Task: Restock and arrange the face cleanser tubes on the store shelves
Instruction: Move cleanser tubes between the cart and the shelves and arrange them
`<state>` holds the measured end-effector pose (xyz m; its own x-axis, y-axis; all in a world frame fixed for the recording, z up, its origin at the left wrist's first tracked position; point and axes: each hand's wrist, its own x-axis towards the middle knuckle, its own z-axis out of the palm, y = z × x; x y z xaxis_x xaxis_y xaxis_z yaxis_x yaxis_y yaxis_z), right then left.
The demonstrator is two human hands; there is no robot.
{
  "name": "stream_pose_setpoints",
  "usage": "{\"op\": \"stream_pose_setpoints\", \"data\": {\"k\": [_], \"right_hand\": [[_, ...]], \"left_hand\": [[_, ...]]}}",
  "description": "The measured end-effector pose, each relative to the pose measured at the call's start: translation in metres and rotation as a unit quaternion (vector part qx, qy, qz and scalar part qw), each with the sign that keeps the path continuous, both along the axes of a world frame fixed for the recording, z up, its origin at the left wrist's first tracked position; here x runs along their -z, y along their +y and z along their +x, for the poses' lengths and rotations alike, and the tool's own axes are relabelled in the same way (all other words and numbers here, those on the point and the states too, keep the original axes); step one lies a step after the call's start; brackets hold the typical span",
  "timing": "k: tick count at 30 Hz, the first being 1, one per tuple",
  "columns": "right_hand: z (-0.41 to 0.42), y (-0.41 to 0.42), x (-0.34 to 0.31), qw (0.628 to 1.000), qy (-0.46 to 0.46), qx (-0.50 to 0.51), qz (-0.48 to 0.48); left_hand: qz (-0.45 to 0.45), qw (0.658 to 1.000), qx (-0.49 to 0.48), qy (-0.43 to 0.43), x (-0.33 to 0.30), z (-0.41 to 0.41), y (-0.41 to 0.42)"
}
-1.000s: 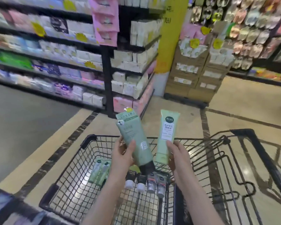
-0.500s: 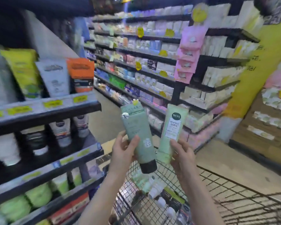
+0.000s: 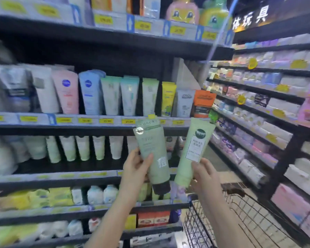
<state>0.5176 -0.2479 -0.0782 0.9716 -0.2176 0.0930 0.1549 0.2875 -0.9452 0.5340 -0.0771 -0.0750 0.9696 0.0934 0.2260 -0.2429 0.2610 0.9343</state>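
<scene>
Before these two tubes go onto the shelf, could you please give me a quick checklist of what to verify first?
1. Left hand grips the grey-green tube with the dark cap: ok.
2. Right hand grips the light green tube: ok.
3. Both tubes held cap down, like the shelved tubes: ok.
4. Matching product on the shelf row behind: cannot tell, labels blurred.
5. Free slot for either tube: cannot tell, view blurred and partly blocked.
6. Cart clear of the arms: ok.

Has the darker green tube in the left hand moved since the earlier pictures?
Yes. The darker green tube went from over the cart to before the shelves.
</scene>
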Motion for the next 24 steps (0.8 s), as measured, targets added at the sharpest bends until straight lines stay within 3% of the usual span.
{"op": "stream_pose_setpoints", "data": {"k": [13, 24], "right_hand": [[-0.009, 0.192, 0.011, 0.991, -0.004, -0.130, -0.002], [-0.019, 0.315, 0.029, 0.989, 0.041, -0.142, -0.033]], "left_hand": [[0.026, 0.989, -0.144, -0.006, 0.000, -0.052, 0.206], [0.069, 0.983, -0.167, 0.024, 0.028, -0.053, 0.339]]}}
